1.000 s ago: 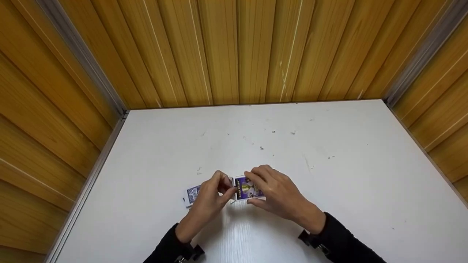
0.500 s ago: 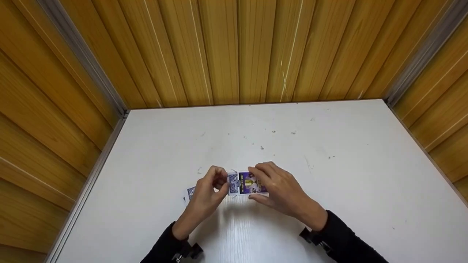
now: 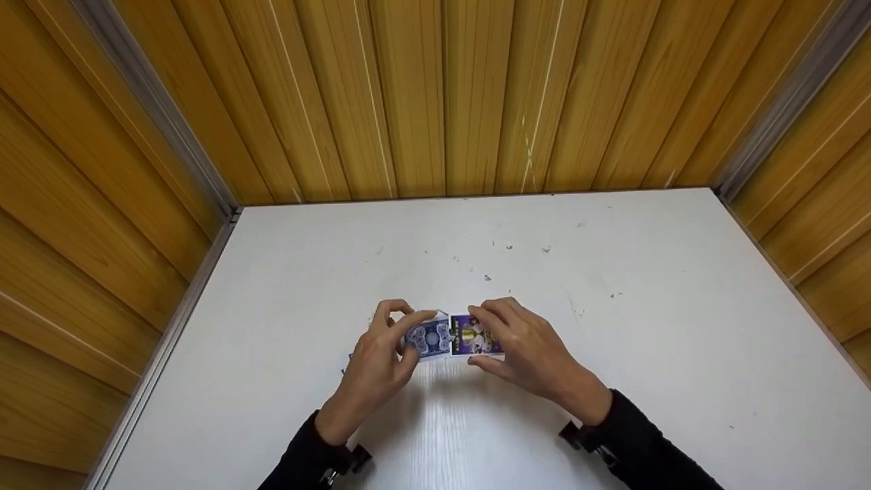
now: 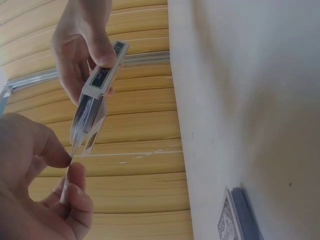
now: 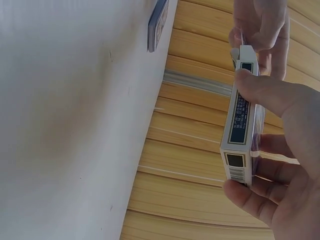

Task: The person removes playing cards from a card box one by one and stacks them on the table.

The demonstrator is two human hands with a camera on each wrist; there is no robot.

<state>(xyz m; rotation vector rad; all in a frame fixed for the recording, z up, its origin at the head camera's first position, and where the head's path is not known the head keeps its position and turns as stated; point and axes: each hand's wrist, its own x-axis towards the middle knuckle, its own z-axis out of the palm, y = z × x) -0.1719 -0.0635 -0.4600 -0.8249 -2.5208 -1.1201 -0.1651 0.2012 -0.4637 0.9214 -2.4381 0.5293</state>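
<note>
My right hand [image 3: 537,354] grips a playing card box [image 3: 473,335] by its long edges, above the table. Its purple front with a gold trophy faces up in the head view. The open end, flap out, points at my left hand [image 3: 374,361], which pinches a blue-backed playing card [image 3: 430,338] at that end. Edge-on in the left wrist view, the card is a thin strip between thumb and fingers, and more cards [image 4: 86,117] show inside the box mouth. A stack of playing cards [image 4: 232,217] lies on the table, mostly hidden behind my left hand in the head view.
The white table [image 3: 612,340] carries small dark marks and scuffs. Wood-look panel walls [image 3: 408,102] stand behind it and on both sides, with grey metal strips at the corners.
My left hand has drawn back leftward from the box mouth, and more of the blue card back shows between the hands. The box has shifted slightly right and away from me.
</note>
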